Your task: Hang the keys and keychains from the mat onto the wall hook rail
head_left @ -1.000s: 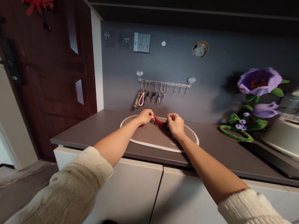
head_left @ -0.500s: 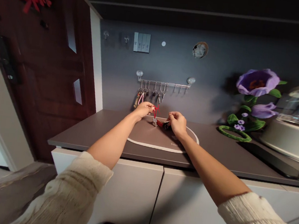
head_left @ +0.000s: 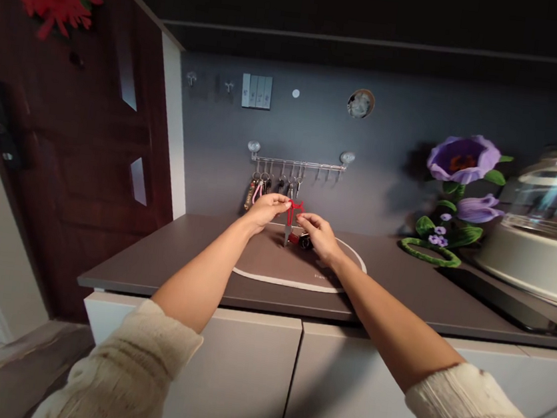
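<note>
My left hand (head_left: 265, 211) is closed in a pinch on a red cord (head_left: 291, 212). From the cord hangs a metal key (head_left: 286, 235), upright just above the mat. My right hand (head_left: 320, 234) has thumb and forefinger pinched together at the cord's right end, where a bit of red meets the fingertips. Below the right fingers sits a dark key fob with a round metal ring (head_left: 306, 241) and a red strap (head_left: 294, 237), partly hidden by the hand. Beneath both hands lies a brown oval mat (head_left: 276, 272) with a white rim.
Several keys hang from a clear hook rail (head_left: 298, 164) on the back wall. A purple flower ornament (head_left: 465, 163), a black flat slab (head_left: 502, 301) and a white appliance with a clear dome (head_left: 539, 259) stand on the right of the counter (head_left: 152, 255). A dark red door (head_left: 87, 167) is at left.
The left hand has raised the red cord, so the key now hangs upright. My right hand has left the dark fob and moved left and up to the cord. The view has tilted slightly upward.
</note>
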The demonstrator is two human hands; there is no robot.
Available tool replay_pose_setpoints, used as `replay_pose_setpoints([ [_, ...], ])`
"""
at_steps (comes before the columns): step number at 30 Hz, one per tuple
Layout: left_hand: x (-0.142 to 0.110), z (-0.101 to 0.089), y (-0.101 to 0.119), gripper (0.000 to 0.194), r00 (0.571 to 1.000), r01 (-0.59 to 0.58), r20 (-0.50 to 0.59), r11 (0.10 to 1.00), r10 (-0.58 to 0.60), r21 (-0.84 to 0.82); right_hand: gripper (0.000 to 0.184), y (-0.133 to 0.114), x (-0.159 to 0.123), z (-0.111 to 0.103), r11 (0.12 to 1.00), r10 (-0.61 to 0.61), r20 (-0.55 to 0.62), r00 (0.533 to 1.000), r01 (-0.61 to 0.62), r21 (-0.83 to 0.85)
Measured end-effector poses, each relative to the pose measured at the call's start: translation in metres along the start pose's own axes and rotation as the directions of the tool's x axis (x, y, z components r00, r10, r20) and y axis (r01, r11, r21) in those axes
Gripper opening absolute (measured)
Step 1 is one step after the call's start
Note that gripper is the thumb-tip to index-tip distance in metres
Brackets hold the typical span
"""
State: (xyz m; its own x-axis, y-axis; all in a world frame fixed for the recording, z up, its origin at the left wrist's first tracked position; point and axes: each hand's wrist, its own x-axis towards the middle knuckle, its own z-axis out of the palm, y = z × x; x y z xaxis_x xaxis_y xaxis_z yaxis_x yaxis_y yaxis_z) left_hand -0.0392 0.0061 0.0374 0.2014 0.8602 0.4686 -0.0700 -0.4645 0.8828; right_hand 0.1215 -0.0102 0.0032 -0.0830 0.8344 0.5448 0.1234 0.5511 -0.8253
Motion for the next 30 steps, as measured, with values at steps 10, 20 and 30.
replay_pose_setpoints([
  [10, -0.001, 0.006, -0.004, 0.026, 0.991, -0.123, 0.065, 0.985, 0.116, 0.119, 0.033, -0.009, -0.008, 0.004, 0.967, 0.063, 0.18, 0.982, -0.104, 0.232],
  [20, -0.003, 0.007, -0.006, 0.03, 0.996, -0.087, 0.044, 0.992, 0.084, 0.095, 0.034, -0.003, -0.003, 0.001, 0.961, 0.055, 0.12, 0.991, -0.085, 0.263],
  [30, -0.005, 0.008, -0.013, 0.016, 0.993, 0.07, -0.117, 0.82, -0.003, 0.569, 0.02, -0.025, 0.017, -0.004, 0.899, 0.182, -0.014, 0.983, -0.161, 0.406],
])
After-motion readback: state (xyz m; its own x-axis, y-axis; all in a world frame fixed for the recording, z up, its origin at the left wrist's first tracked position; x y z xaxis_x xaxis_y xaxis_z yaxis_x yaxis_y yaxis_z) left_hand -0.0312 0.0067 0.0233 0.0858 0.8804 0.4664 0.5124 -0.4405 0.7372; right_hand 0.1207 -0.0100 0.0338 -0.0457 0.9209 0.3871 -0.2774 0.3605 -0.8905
